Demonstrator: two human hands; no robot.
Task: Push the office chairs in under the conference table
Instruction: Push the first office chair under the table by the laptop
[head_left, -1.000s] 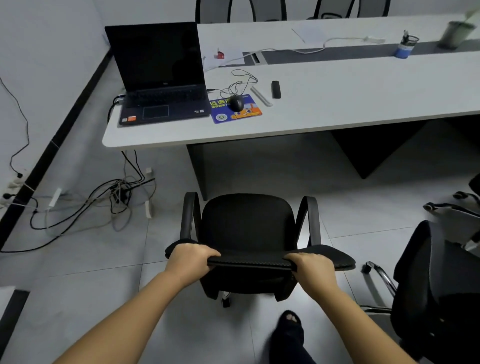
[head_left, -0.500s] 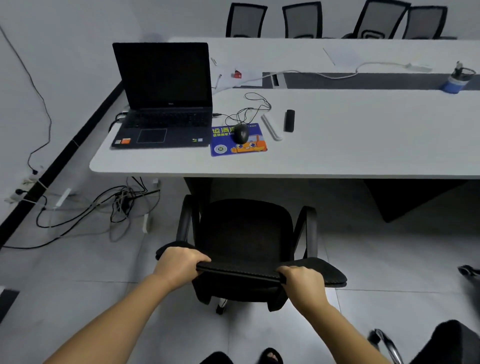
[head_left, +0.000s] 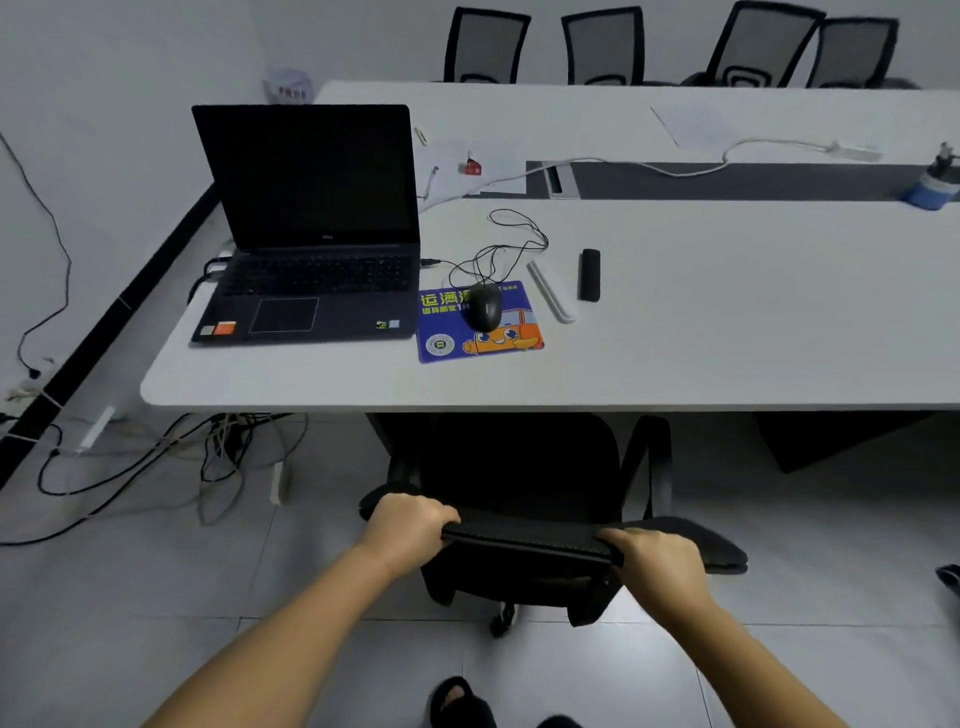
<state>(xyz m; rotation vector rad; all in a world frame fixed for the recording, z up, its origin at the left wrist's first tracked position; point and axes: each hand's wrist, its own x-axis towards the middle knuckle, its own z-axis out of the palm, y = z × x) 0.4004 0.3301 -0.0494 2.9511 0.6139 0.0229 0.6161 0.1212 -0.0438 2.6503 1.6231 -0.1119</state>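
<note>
Midway through tucking one black office chair (head_left: 524, 467), by the look of it: front of the seat already under the edge of the white conference table (head_left: 727, 332), armrests just reaching that edge, backrest and rear of the base out over the tiled floor (head_left: 156, 623). Left hand (head_left: 405, 530) wrapped over the left end of the backrest's top rail, fingers curled down the far side; right hand (head_left: 657, 564) clamped the same way near the right end, thumb side toward the middle. Both gripping, neither spread nor flat. Probably a little more travel needed before the backrest meets the table edge, so this chair not counted as finished yet. Across the table, four mesh-backed chairs (head_left: 602, 47) standing close against the far side, apparently tucked, though their seats are hidden. At the extreme right edge, a dark sliver (head_left: 948, 574) near floor level, too little showing to name, so impossible to tell from here how many chairs remain on this side. On the tabletop right above the chair: an open laptop (head_left: 306, 228), a mouse (head_left: 484, 307) on a blue mouse pad (head_left: 478, 332), none in the chair's path. A tangle of cables (head_left: 156, 457) lying on the floor to the left, well apart from the casters, likely no hindrance to a straight push.
</note>
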